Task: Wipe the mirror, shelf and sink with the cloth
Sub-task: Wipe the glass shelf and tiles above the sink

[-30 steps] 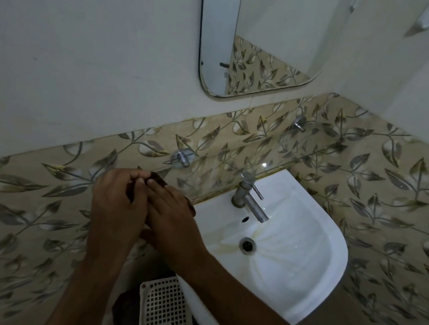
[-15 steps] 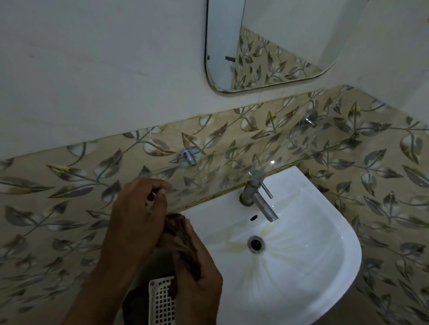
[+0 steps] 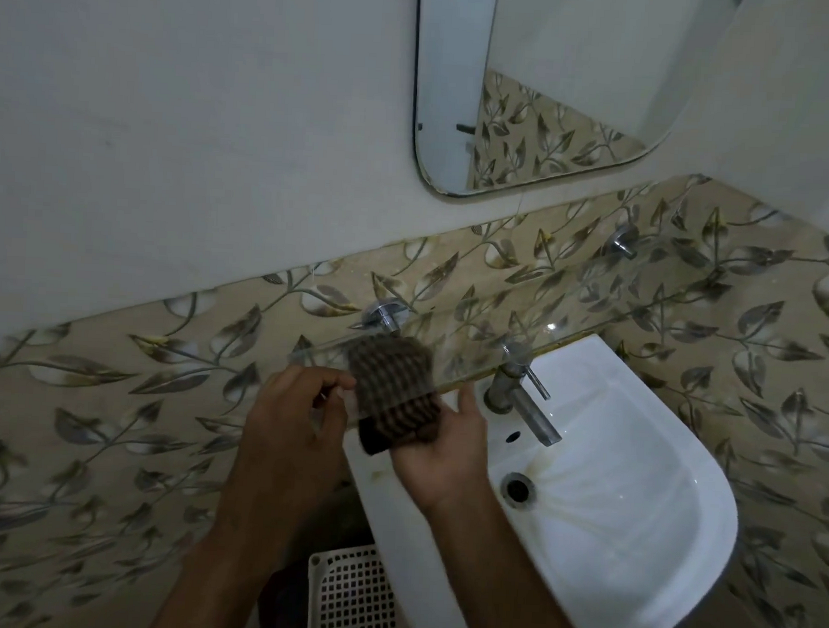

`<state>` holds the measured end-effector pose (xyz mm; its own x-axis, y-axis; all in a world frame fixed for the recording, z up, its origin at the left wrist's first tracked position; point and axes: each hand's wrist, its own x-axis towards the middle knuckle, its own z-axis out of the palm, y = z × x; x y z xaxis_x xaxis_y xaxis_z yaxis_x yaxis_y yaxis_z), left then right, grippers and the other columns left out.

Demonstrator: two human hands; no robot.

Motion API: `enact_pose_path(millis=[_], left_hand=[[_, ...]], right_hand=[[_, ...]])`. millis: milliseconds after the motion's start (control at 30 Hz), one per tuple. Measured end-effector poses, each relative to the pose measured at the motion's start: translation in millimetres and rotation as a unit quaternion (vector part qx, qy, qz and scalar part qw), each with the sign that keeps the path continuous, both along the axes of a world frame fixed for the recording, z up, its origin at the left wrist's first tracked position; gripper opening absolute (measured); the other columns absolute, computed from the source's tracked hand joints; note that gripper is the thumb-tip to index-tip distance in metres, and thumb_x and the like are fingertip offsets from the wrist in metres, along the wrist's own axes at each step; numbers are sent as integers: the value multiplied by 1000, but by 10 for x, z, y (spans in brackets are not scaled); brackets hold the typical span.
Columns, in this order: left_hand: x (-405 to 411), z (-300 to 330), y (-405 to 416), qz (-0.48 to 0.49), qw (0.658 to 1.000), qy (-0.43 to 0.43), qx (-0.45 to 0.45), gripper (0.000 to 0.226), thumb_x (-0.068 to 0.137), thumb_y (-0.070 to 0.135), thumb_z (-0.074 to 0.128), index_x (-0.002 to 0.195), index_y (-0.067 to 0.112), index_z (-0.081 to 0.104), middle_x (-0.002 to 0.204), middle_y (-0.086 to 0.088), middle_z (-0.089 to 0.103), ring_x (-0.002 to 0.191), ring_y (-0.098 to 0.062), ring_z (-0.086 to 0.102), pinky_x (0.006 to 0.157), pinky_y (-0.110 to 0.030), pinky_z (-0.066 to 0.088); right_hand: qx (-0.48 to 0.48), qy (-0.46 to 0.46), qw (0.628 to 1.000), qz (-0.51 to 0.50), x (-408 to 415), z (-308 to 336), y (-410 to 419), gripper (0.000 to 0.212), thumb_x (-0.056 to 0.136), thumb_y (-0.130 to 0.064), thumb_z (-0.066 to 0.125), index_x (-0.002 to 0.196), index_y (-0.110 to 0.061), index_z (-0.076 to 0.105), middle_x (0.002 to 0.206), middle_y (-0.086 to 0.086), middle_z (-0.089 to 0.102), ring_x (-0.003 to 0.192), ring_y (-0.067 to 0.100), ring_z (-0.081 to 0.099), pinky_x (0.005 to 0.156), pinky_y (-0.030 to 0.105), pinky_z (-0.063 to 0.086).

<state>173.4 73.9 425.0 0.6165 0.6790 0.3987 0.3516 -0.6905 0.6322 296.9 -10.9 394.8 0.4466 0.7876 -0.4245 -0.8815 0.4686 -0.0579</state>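
Observation:
A dark brown ribbed cloth (image 3: 391,392) is spread between both hands, just under the left end of the clear glass shelf (image 3: 595,318). My left hand (image 3: 296,418) pinches the cloth's left edge. Under the cloth's lower right part lies my right hand (image 3: 443,452), palm up, holding it. The white sink (image 3: 633,493) sits below and to the right, with brownish stains around its drain. The mirror (image 3: 539,94) hangs on the wall above.
A chrome tap (image 3: 519,391) stands at the back of the sink. Chrome shelf brackets (image 3: 383,314) are fixed to the leaf-patterned tiles. A white plastic basket (image 3: 352,598) stands on the floor to the left of the sink.
The cloth was bunched between my hands; now it is opened out flat and raised to the shelf's left end. The camera has shifted left and down.

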Motion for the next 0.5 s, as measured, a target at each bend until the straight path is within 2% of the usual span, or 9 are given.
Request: enact_pose_path(millis=[33, 100, 133, 200, 267, 367, 433, 500], left_hand=[[-1, -2, -2, -3, 1000, -1, -1, 17, 94, 6, 60, 99, 20, 69, 87, 21, 52, 86, 11, 49, 72, -3, 36], [-5, -19, 3, -6, 1000, 3, 4, 18, 93, 6, 61, 100, 21, 69, 88, 25, 50, 89, 12, 49, 75, -2, 36], [-3, -34, 7, -6, 1000, 6, 4, 17, 93, 7, 61, 100, 20, 69, 87, 24, 50, 89, 11, 49, 75, -3, 36], [31, -57, 10, -1, 1000, 16, 0, 15, 95, 10, 60, 102, 19, 70, 87, 17, 53, 84, 3, 48, 73, -6, 35], [99, -72, -7, -1, 1000, 17, 3, 14, 95, 10, 60, 102, 16, 70, 89, 10, 55, 81, -1, 45, 73, -6, 35], [199, -71, -51, -30, 999, 2, 20, 16, 96, 15, 55, 100, 14, 71, 89, 10, 55, 80, -1, 45, 74, -6, 35], [225, -76, -76, -50, 998, -8, 24, 19, 92, 19, 52, 99, 16, 70, 89, 13, 55, 80, 3, 47, 73, -7, 36], [228, -79, -89, -58, 998, -18, 18, 19, 91, 19, 52, 98, 20, 69, 90, 16, 55, 87, 9, 50, 77, -5, 37]], right_hand=[[6, -6, 1000, -24, 106, -31, -10, 75, 97, -59, 44, 132, 6, 57, 136, 22, 59, 138, 37, 46, 120, 51, 28], [13, -15, 999, -47, 263, -86, -14, 79, 86, -62, 55, 132, 1, 60, 141, -3, 53, 150, 25, 24, 125, 48, 16], [12, -25, 999, -45, 259, -81, -3, 79, 86, -63, 55, 134, -1, 59, 147, -6, 48, 150, 25, 24, 125, 48, 16], [9, -41, 999, -9, 135, -41, 14, 81, 92, -67, 46, 136, 0, 55, 143, 17, 55, 139, 35, 45, 121, 49, 27], [11, -48, 998, 41, -25, 16, -10, 85, 93, -69, 42, 138, 3, 52, 137, 29, 56, 131, 42, 52, 118, 49, 33], [-13, -43, 998, 31, 67, 64, -102, 87, 91, -71, 44, 133, 4, 57, 133, 30, 59, 124, 45, 58, 113, 51, 39], [-45, -50, 997, -38, 365, 74, -191, 81, 94, -70, 41, 126, 1, 64, 129, 28, 63, 117, 45, 62, 111, 53, 39], [-74, -58, 990, -110, 738, 43, -293, 82, 95, -70, 37, 135, -1, 56, 132, 27, 61, 123, 44, 59, 114, 54, 36]])
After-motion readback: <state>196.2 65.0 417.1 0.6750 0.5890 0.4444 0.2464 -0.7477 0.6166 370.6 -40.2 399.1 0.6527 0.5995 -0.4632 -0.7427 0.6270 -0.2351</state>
